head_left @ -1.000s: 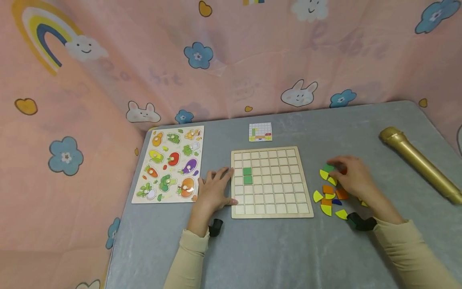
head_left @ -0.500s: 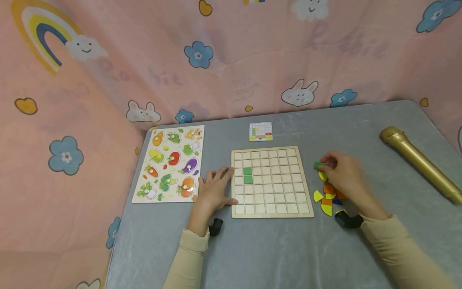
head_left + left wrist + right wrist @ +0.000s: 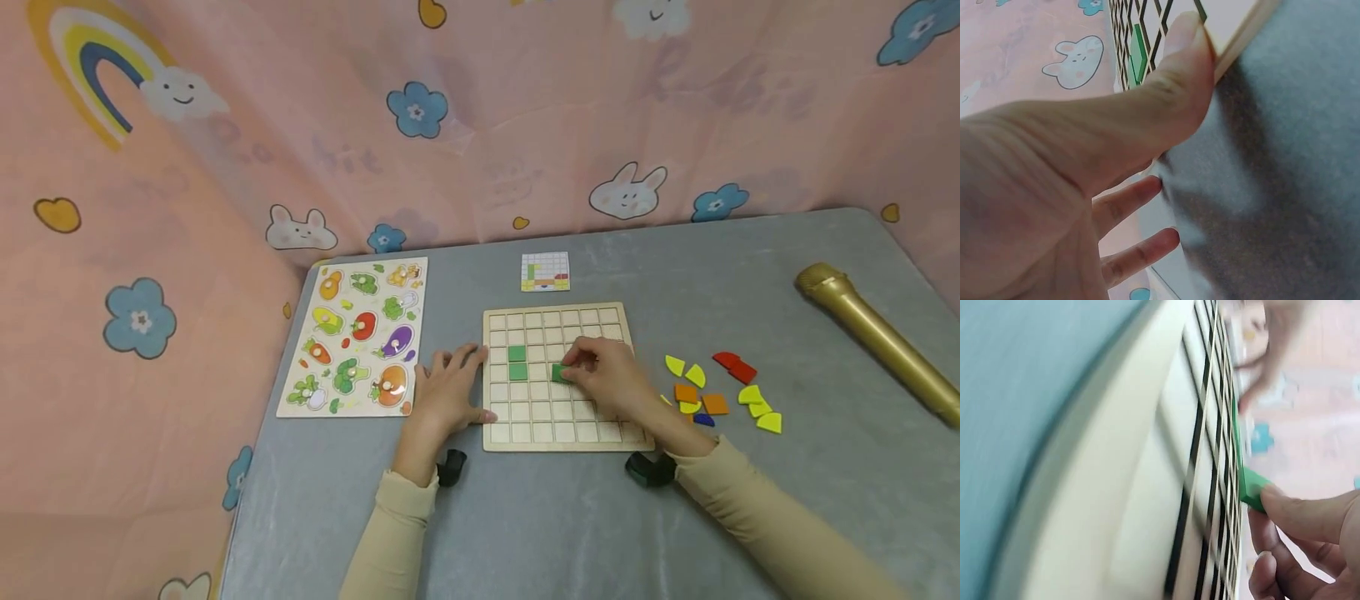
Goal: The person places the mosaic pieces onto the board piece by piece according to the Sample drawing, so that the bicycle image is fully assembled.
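A wooden grid board (image 3: 510, 433) lies flat on the grey table, with two green squares (image 3: 517, 372) set one below the other in its left part. Over the middle of the board, my right hand (image 3: 611, 379) pinches another green square tile (image 3: 557, 372) between thumb and fingers. The right wrist view shows this tile (image 3: 1252, 487) tilted, close to the grid. Fingers spread, my left hand (image 3: 444, 396) rests at the board's left edge. In the left wrist view its thumb (image 3: 1185, 81) lies on the board's rim.
A small pattern card (image 3: 546, 272) lies behind the board. The vegetable puzzle (image 3: 352, 342) is to the left. Right of the board are loose yellow, orange (image 3: 715, 404), red (image 3: 735, 365) and blue pieces. A gold microphone (image 3: 873, 342) lies farther right.
My right hand has picked up a green square tile from the loose pieces and carried it left over the board. The red pieces are now uncovered. My left hand stays at the board's edge.
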The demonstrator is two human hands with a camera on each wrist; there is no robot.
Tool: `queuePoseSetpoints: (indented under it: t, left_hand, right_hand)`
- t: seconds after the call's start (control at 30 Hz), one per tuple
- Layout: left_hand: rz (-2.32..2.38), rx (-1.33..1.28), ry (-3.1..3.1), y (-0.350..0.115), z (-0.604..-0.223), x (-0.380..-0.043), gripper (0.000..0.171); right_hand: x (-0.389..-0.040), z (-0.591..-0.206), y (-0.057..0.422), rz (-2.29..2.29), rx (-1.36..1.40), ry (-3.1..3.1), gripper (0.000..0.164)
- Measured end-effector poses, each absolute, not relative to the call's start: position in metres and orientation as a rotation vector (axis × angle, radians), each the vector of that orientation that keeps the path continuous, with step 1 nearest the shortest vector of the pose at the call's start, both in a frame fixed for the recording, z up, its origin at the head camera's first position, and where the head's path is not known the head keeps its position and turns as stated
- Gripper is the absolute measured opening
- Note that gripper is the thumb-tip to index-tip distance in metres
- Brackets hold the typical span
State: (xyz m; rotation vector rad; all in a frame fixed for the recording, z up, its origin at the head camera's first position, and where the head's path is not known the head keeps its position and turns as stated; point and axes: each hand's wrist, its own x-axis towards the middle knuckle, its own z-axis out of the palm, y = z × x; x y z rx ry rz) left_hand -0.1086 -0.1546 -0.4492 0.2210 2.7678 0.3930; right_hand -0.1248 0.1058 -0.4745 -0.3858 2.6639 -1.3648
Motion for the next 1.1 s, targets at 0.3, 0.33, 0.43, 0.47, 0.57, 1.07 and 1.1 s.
queuePoseSetpoints:
  t: [0.3, 0.33, 0.43, 0.47, 0.57, 1.07, 1.1]
  left_hand:
    - [0.376, 0.224, 2.785, -0.153, -0.448, -0.109, 0.099]
    - [0.376, 0.225, 2.787, -0.154, -0.448, -0.109, 0.099]
    - [0.38, 0.233, 2.788, -0.154, -0.448, -0.109, 0.099]
    - [0.38, 0.235, 2.79, -0.154, -0.448, -0.109, 0.098]
    - [0.379, 0.237, 2.79, -0.153, -0.448, -0.109, 0.098]
    - [0.365, 0.228, 2.792, -0.153, -0.447, -0.109, 0.098]
    - [0.367, 0.23, 2.792, -0.153, -0.448, -0.109, 0.098]
  right_hand:
    - [-0.123, -0.475, 0.065, -1.365, -0.515, 2.534, 0.009]
    - [-0.124, -0.476, 0.063, -1.351, -0.517, 2.539, 0.009]
    - [-0.125, -0.478, 0.059, -1.299, -0.521, 2.564, 0.009]
    - [-0.125, -0.478, 0.057, -1.285, -0.52, 2.573, 0.01]
    - [-0.125, -0.479, 0.054, -1.261, -0.527, 2.594, 0.012]
    - [-0.122, -0.479, 0.05, -1.165, -0.566, 2.665, 0.019]
    - [-0.121, -0.479, 0.05, -1.165, -0.565, 2.667, 0.019]
